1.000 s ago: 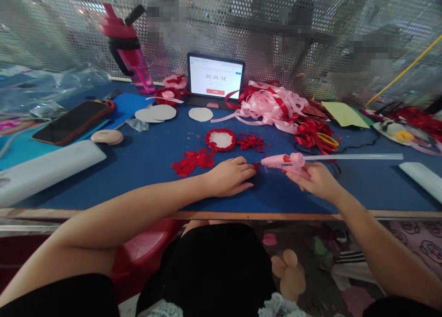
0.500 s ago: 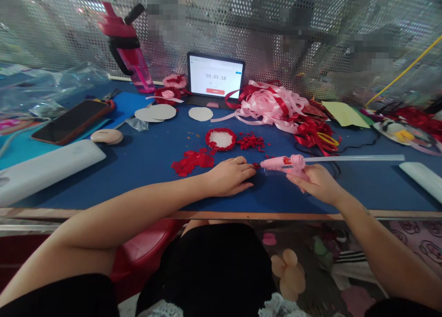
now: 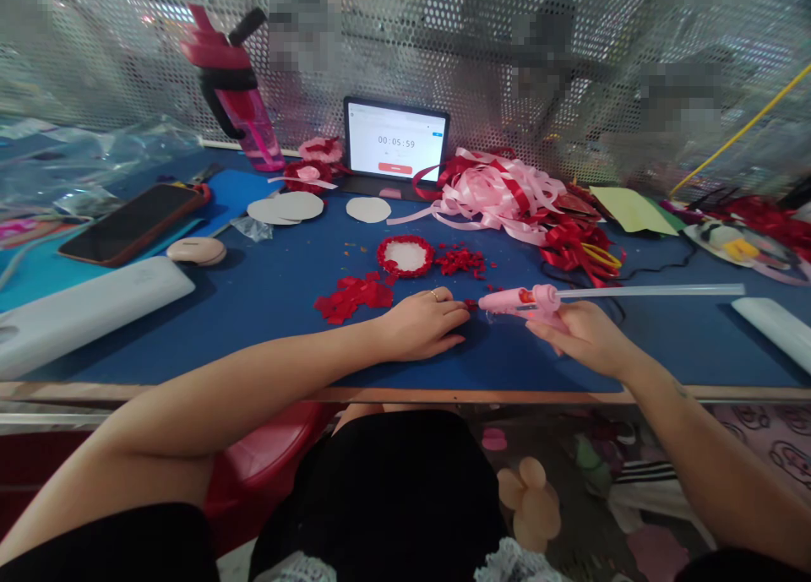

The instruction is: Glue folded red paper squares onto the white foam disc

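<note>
My right hand (image 3: 586, 337) is wrapped round the handle of a pink glue gun (image 3: 523, 301), which has a long clear glue stick out of its back. The gun's nozzle points left at a small red piece (image 3: 470, 305) by the fingertips of my left hand (image 3: 426, 324). That hand rests on the blue mat with its fingers together; whether they grip the red piece is too small to tell. Behind it lie a white disc with a red rim (image 3: 406, 256), flat red petals (image 3: 355, 299) and a heap of small red pieces (image 3: 461, 260).
Pink and red ribbons (image 3: 500, 189) are piled behind, right of a tablet (image 3: 396, 138) with a timer. White discs (image 3: 368, 209), a bottle (image 3: 244, 109), a phone (image 3: 134, 223) and a long white device (image 3: 95, 312) stand or lie farther left. A thin black cord (image 3: 659, 269) runs at the right.
Both hands and the glue gun have stayed almost in place. The tablet's timer has gone from 00:05:58 to 00:05:59.
</note>
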{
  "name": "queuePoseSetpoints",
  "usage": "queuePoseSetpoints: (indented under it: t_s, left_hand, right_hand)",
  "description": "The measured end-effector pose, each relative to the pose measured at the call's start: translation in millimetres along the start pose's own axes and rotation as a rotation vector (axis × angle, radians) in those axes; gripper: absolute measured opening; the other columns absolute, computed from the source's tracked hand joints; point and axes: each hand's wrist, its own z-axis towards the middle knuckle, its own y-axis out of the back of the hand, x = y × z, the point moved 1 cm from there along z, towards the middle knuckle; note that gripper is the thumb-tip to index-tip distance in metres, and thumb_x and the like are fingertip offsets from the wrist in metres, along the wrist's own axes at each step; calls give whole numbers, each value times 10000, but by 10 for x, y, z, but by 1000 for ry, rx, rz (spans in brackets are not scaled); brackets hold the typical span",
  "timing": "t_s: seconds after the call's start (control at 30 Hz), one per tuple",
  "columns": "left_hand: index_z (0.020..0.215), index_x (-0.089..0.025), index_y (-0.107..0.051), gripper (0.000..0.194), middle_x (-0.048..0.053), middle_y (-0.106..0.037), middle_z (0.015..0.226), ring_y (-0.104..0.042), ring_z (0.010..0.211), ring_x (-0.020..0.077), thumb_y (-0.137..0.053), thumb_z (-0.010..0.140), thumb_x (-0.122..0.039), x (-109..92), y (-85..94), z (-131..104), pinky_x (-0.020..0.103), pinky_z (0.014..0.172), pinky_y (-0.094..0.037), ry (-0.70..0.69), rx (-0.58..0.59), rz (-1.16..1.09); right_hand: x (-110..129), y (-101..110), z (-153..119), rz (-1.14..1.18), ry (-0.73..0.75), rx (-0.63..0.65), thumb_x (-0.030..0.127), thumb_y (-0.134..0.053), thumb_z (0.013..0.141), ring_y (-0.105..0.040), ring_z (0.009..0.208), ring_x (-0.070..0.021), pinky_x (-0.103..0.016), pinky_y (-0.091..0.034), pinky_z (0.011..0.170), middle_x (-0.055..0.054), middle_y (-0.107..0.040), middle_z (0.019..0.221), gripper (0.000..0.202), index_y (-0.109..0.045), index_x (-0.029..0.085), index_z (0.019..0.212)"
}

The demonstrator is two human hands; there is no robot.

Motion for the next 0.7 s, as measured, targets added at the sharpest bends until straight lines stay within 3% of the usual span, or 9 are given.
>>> queuePoseSetpoints:
  t_s: [0.2, 0.47, 0.7]
  left_hand:
    - [1080, -120, -560, 312, 97, -607, 1075, -492, 1016, 223, -440, 888, -334, -5, -13, 2, 333, 891, -445, -6, -14, 1]
    - [1095, -123, -552, 330, 84, -601, 1089, -484, 1026, 224, -411, 901, -350, 4, -33, 3, 338, 905, -441, 5, 3, 13]
    - [1111, -119, -548, 344, 85, -610, 1071, -488, 1016, 229, -400, 905, -351, 6, -35, -8, 340, 904, -442, -5, -4, 15]
  right_hand:
    - [22, 27, 2, -65, 4, -11, 532, -362, 861, -563, 506, -181, -303, -412, 575, -16, -568, 489, 437, -596, 207, 685]
    - [109, 144, 24, -129, 29, 11, 539, -355, 872, -584, 562, -173, -272, -397, 554, -11, -621, 582, 443, -645, 222, 980]
    - [226, 297, 90, -133, -26, 141, 572, -330, 868, -602, 608, -185, -288, -408, 597, -28, -638, 594, 492, -666, 216, 922]
